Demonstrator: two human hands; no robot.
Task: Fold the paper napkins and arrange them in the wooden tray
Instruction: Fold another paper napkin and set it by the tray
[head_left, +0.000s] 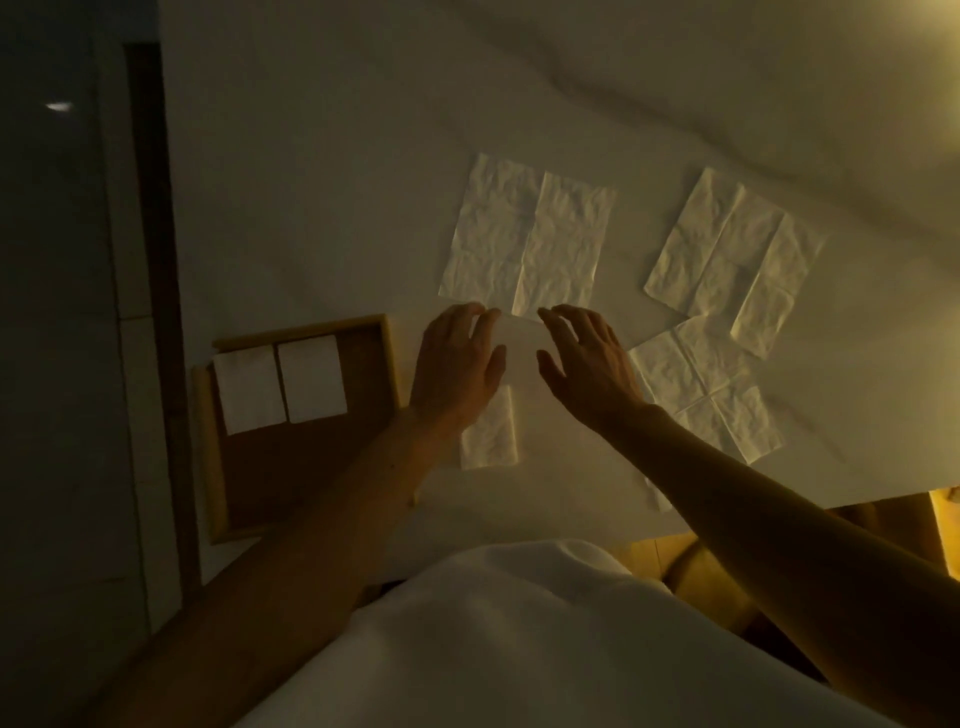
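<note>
A crumpled, unfolded paper napkin (527, 236) lies flat in the middle of the white table. My left hand (457, 364) and my right hand (589, 364) hover side by side at its near edge, fingers spread, fingertips at the edge; neither holds anything. A folded narrow napkin (491, 441) lies partly under my left wrist. The wooden tray (387, 358) sits at the left with two folded white napkins (280, 384) side by side in its far half. Two more unfolded napkins lie to the right, one far (732, 260) and one near (706, 384).
The table (322, 182) is covered in a white cloth with wrinkles at the far right. Its left edge runs beside a dark floor (57, 364). The near edge is at my white-clad body (519, 649). The scene is dim.
</note>
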